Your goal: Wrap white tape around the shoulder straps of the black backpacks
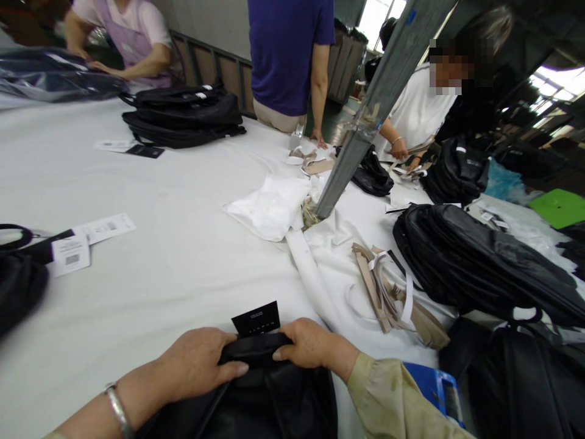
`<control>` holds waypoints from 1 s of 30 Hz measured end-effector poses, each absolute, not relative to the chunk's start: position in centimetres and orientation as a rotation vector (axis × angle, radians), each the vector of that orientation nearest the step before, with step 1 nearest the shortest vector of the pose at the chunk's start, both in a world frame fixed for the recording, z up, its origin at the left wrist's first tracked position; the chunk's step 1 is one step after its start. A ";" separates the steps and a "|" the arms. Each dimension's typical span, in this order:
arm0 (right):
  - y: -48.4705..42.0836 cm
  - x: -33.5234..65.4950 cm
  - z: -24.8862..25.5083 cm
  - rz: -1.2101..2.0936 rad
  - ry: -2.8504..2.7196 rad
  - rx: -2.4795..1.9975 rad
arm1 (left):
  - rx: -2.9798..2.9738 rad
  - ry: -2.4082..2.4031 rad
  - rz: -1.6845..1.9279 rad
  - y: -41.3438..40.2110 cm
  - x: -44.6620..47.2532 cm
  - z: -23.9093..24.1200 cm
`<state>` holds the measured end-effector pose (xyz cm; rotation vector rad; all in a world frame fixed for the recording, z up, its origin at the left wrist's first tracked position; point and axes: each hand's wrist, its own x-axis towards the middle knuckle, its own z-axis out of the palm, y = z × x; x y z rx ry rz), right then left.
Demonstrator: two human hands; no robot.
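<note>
White table [173,268], black bag [269,390] gripped by left hand [196,363] and right hand [308,344], black tag [256,318] just beyond

I am looking into a bag workshop, a factory floor for finishing or packing. A wide tabletop [173,274] covered in white cloth fills the room, and black backpacks lie on it in several spots: a stack [183,116] at the far side and one backpack [475,262] to the right. Paper tags [91,238] with barcodes lie loose on the cloth, and a heap of beige strips [393,292] sits near the middle. Three other people [287,55] work around the same tabletop. A bare metal post [365,122] rises through it, and big windows [553,85] light the hall behind.
</note>
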<state>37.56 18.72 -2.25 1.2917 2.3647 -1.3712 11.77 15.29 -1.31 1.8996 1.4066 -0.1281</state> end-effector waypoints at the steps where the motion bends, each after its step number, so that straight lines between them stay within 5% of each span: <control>1: 18.5 37.6 -2.5 -1.276 2.368 1.377 | 1.891 1.422 -0.146 15.2 11.3 -1.6; 9: 16.8 37.7 -6.8 -0.846 2.193 1.922 | 1.782 1.808 -0.197 14.7 10.8 -5.7; 19: 13.7 37.6 -7.1 -0.564 2.272 2.067 | 1.897 2.156 -0.036 13.6 11.7 -6.3; 26: 9.7 36.4 -6.2 -0.749 2.931 1.414 | 2.059 2.206 0.083 13.5 12.7 -5.1; 30: 8.9 36.7 -6.8 -0.814 2.891 1.356 | 2.496 1.795 0.345 10.3 12.6 -6.3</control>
